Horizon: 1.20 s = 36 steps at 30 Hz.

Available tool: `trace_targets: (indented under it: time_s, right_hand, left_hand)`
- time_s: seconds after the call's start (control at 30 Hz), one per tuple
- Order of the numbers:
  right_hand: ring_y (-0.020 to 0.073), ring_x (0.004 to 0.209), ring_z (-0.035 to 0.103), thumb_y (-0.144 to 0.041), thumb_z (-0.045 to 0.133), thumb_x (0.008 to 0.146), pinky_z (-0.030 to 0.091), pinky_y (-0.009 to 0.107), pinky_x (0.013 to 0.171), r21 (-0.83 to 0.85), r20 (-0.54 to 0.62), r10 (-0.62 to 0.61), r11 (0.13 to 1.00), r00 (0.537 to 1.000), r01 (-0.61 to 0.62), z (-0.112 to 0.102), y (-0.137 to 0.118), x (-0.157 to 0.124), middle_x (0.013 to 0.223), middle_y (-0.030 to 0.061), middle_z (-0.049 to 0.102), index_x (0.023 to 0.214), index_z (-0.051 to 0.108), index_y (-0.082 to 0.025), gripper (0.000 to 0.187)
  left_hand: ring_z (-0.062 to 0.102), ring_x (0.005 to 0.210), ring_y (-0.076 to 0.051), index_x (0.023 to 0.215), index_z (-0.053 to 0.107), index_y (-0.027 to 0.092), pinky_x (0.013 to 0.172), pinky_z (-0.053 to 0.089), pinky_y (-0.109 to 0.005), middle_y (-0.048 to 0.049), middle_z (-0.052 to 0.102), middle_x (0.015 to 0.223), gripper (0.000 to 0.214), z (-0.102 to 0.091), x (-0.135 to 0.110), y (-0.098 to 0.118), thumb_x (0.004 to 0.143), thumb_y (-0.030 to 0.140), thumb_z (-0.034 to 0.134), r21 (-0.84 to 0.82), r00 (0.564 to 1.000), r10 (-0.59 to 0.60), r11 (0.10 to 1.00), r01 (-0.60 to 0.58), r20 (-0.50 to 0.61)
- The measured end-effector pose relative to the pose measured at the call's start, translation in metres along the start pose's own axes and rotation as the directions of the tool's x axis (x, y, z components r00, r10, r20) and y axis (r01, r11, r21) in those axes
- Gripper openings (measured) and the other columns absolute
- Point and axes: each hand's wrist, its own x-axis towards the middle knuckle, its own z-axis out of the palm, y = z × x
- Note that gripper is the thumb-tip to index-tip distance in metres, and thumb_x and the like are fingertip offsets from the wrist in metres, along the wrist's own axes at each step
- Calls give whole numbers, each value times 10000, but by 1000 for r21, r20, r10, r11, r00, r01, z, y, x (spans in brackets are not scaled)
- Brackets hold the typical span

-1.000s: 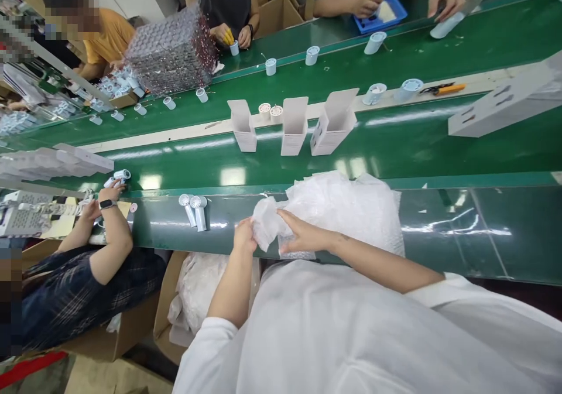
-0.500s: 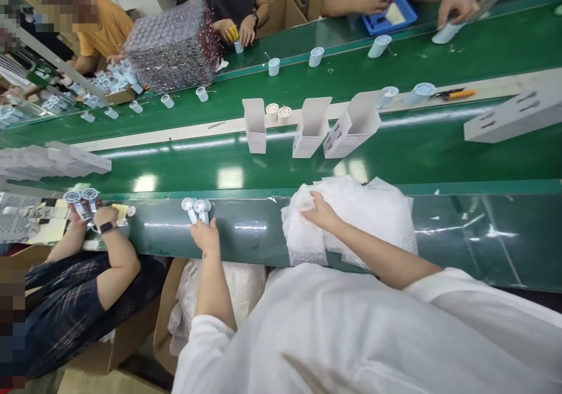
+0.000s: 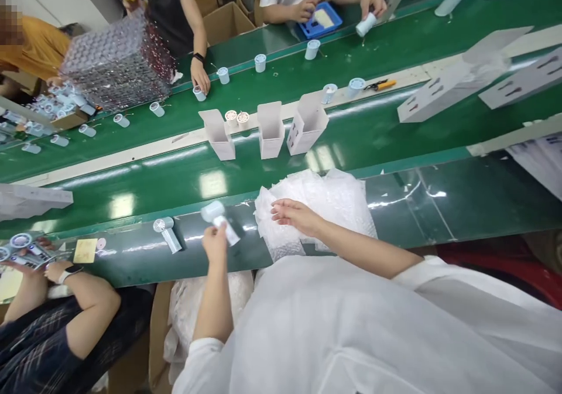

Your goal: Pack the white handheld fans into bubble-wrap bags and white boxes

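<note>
My left hand (image 3: 216,243) grips a light blue handheld fan (image 3: 227,230) by its handle, over the dark green bench. The fan's head is smeared by motion. To its left a second handheld fan (image 3: 168,234) lies on the bench, its round head toward the belt. My right hand (image 3: 296,215) hovers over the left part of a pile of clear bubble wrap bags (image 3: 338,198), fingers apart and holding nothing. Whether its fingertips touch the plastic, I cannot tell.
Several open white boxes (image 3: 271,130) stand on the green conveyor belt (image 3: 167,177) ahead. Small blue fan parts (image 3: 260,62) line the far belt, where co-workers' hands work. A neighbour at left holds fans (image 3: 26,250). Below the bench, a carton (image 3: 160,329) holds plastic bags.
My left hand has lifted one fan and brought it right; the other fan is left on the bench. My right hand's fingers have come off the bubble wrap bag. The view has shifted right.
</note>
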Motion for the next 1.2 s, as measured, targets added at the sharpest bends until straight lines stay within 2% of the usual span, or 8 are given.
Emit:
trace_targets:
  time_s: [0.1,0.2,0.33,0.53,0.7,0.93,1.0,1.2]
  right_hand:
    - [178,865,658,-391,760,711,549,336,772,190,199,27,980,980,-66,3,-7,-2,1033,69,658,1041,551,-205,433]
    - [171,752,662,-358,768,706,554,307,677,259,116,-74,965,991,42,-14,-15,-4,907,46,681,1025,526,-201,430]
    - [180,793,676,-323,729,755,563,301,676,315,50,-70,948,996,51,-61,-31,-21,928,59,684,1006,534,-195,343]
    - [213,743,686,-317,813,622,562,312,623,233,365,158,938,917,-255,-86,-24,-69,875,68,687,1110,526,-156,589]
    - [188,676,686,-283,843,573,549,281,589,103,489,206,951,847,-290,-62,-11,-75,860,37,700,1248,460,-182,783]
    - [154,633,649,-322,830,588,533,265,583,61,206,172,980,963,-189,-67,-7,-70,759,15,672,913,589,-158,437]
    - [148,632,637,-313,818,605,526,266,578,56,148,140,987,979,-149,-66,-5,-72,756,10,661,897,581,-161,406]
    - [166,633,631,-215,785,625,536,317,569,207,72,138,967,988,-150,-64,-13,-81,798,-2,640,1004,512,-207,467]
  left_hand:
    - [606,646,-144,970,586,144,632,467,-267,-39,637,752,340,42,-56,35,855,454,510,-278,959,119,960,-45,257]
    - [605,775,-162,1070,559,168,737,481,-293,-59,628,874,394,62,-88,52,800,447,623,-487,839,395,854,-185,374]
    - [545,1062,-274,923,630,182,965,406,-425,-115,608,1056,347,71,-80,47,622,251,787,-242,706,585,810,-534,399]
    - [605,702,-175,756,692,185,768,477,-324,-48,666,743,66,78,-66,60,741,219,638,-280,850,301,941,-191,431]
    - [550,578,-128,728,716,152,590,445,-247,-25,660,645,204,65,-72,84,632,332,720,-510,767,253,853,111,590]
    - [528,588,-128,740,691,189,637,449,-254,2,604,604,99,41,-81,97,715,276,652,-473,812,449,845,-251,372]
    - [567,682,-157,780,688,210,705,468,-280,-28,638,700,96,38,-90,104,770,249,600,-402,726,599,789,-464,339]
    - [591,879,-209,885,668,217,852,470,-373,-102,649,887,181,33,-108,102,843,178,496,-329,284,898,395,-858,338]
